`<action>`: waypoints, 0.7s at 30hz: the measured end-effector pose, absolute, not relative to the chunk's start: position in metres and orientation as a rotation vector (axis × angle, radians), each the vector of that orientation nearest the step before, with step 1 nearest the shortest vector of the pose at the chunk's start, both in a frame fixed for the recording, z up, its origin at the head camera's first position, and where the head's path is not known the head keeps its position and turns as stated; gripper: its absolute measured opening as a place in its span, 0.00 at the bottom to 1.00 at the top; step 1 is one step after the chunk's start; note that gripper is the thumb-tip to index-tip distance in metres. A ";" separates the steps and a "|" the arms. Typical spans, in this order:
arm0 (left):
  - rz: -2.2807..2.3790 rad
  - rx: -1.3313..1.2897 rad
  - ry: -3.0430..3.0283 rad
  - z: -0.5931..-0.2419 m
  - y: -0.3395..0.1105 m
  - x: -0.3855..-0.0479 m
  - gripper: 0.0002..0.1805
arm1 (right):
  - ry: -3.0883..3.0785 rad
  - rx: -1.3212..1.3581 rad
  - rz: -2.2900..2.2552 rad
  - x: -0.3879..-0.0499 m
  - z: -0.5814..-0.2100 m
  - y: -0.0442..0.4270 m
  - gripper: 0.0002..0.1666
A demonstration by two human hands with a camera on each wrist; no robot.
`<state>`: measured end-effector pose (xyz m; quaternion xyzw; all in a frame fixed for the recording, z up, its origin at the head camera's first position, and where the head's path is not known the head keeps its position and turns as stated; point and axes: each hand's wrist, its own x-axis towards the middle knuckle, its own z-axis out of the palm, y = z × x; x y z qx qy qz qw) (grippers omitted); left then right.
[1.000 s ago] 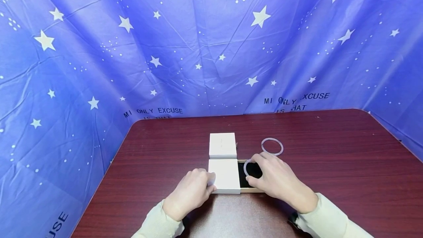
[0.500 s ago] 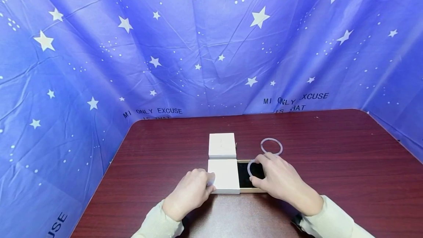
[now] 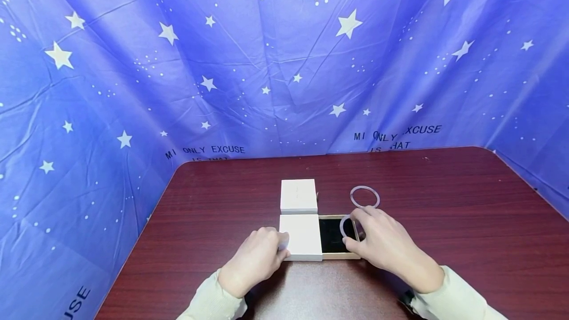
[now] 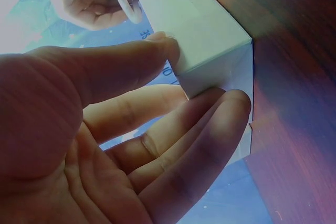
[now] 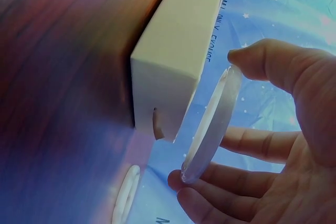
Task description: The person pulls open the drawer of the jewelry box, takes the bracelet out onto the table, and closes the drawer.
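My left hand (image 3: 258, 258) holds the left end of a white slide-out box (image 3: 301, 236), its thumb on the upper edge and fingers against the side, as the left wrist view shows. From the box's right side a drawer with a tan rim (image 3: 340, 256) and black lining is pulled out. Between thumb and fingertips my right hand (image 3: 386, 241) pinches a pale, translucent bangle (image 5: 212, 124), which appears clear of the drawer in the right wrist view. A second pale bangle (image 3: 378, 197) lies on the table just beyond the right hand.
Directly behind the first box stands another closed white box (image 3: 298, 195). Both rest on a dark red wooden table (image 3: 213, 201). A blue curtain (image 3: 275, 63) printed with stars surrounds the table's back and sides.
My right hand has moved to the right with the bangle, baring more of the black lining. The left hand and box stay in place.
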<state>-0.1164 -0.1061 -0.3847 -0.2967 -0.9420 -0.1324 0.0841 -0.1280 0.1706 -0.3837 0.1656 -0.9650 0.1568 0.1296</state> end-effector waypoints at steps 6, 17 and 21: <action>-0.406 -0.887 -2.811 -0.385 -0.106 -0.116 0.21 | -2.807 0.467 0.460 -0.128 -0.383 0.175 0.20; -0.415 -0.885 -2.813 -0.385 -0.106 -0.117 0.20 | -2.808 0.443 0.450 -0.130 -0.380 0.182 0.21; -0.417 -0.884 -2.812 -0.385 -0.106 -0.116 0.21 | -2.814 0.431 0.444 -0.130 -0.377 0.185 0.22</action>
